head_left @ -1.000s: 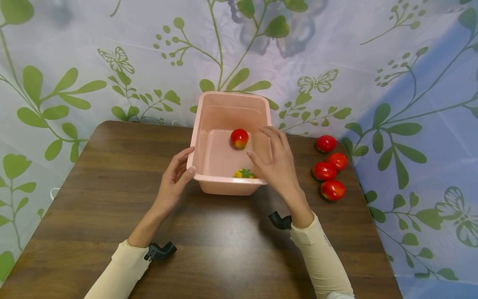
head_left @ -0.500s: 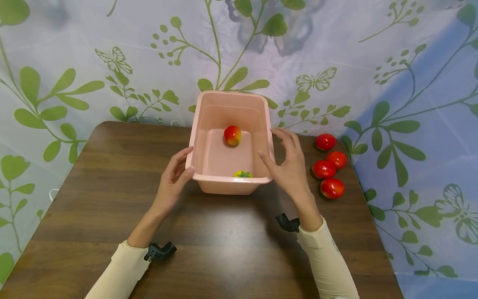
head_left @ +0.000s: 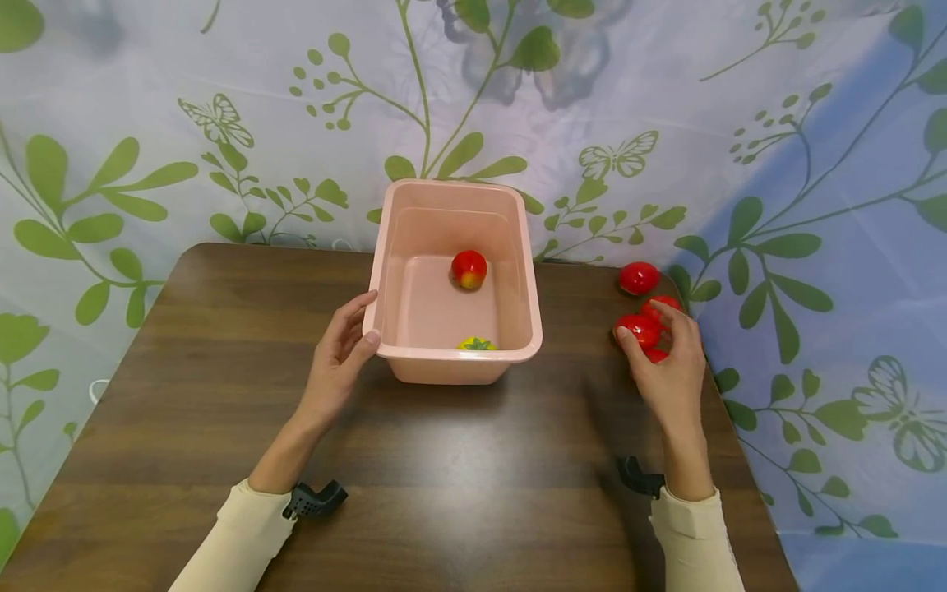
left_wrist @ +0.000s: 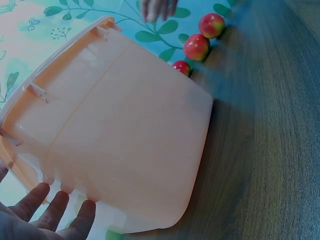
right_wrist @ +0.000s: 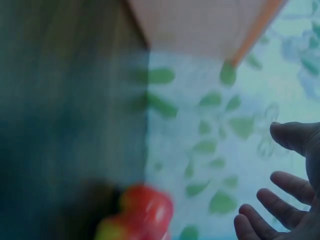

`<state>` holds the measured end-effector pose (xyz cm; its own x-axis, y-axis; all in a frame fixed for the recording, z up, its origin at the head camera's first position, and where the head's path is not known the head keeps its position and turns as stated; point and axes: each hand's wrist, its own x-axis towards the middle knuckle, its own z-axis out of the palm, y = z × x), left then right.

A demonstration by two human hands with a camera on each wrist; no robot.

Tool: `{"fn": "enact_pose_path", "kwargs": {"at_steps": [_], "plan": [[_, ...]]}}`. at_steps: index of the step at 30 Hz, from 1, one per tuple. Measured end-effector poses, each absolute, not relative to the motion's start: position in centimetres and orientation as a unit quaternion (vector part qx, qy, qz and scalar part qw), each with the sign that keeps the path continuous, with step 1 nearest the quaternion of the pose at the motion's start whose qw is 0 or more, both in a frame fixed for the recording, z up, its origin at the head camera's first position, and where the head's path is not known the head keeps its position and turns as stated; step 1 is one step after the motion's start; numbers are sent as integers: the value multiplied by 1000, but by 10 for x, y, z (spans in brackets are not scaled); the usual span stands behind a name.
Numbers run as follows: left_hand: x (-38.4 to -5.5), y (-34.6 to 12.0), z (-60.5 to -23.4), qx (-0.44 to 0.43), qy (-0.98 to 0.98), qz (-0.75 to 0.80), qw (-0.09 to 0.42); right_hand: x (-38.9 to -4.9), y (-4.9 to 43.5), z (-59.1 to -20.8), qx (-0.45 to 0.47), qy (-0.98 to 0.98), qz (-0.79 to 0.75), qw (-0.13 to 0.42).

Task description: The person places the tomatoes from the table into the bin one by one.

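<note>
A pink plastic bin (head_left: pixel 455 355) stands at the back of the table. My left hand (head_left: pixel 336 362) rests against its left side, thumb and index fingertips at the rim; in the left wrist view, fingertips (left_wrist: pixel 87 207) touch the outer wall. Inside the bin lie a red-and-yellow apple (head_left: pixel 469 269) and a yellow thing with a green leafy top (head_left: pixel 476 344), partly hidden by the front wall. My right hand (head_left: pixel 669 370) hovers with spread fingers over a cluster of glossy apples (head_left: pixel 635 330) at the right. In the right wrist view, its fingers (right_wrist: pixel 282 207) hold nothing.
Another red apple (head_left: pixel 639 278) lies behind the cluster, near the table's back right corner. The brown wooden table (head_left: pixel 444 493) ends against a leaf-patterned cloth (head_left: pixel 296 99) at the back and right. Dark wrist mounts (head_left: pixel 316 499) sit on both forearms.
My right hand has moved from the bin's right side rightward to over the apples. The apple in the bin has rolled about slightly. My left hand stays at the bin's left side.
</note>
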<state>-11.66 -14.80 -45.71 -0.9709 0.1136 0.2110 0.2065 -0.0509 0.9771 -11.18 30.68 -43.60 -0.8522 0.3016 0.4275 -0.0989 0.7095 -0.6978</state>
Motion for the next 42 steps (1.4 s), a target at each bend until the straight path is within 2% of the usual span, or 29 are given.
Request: {"fn": "enact_pose_path", "kwargs": {"at_steps": [6, 17, 31, 42], "plan": [[-116, -148, -457, -114, -690, -714, 34, -92, 341, -465, -106, -894, 354, 254], [-118, -148, -459, -119, -686, -717, 36, -82, 362, -506, -169, -899, 359, 183], [-118, -148, -460, -115, -689, -714, 35, -86, 361, -514, -184, -894, 371, 172], [-117, -148, -459, -110, -695, -710, 32, -84, 356, -506, -189, -890, 372, 186]]}}
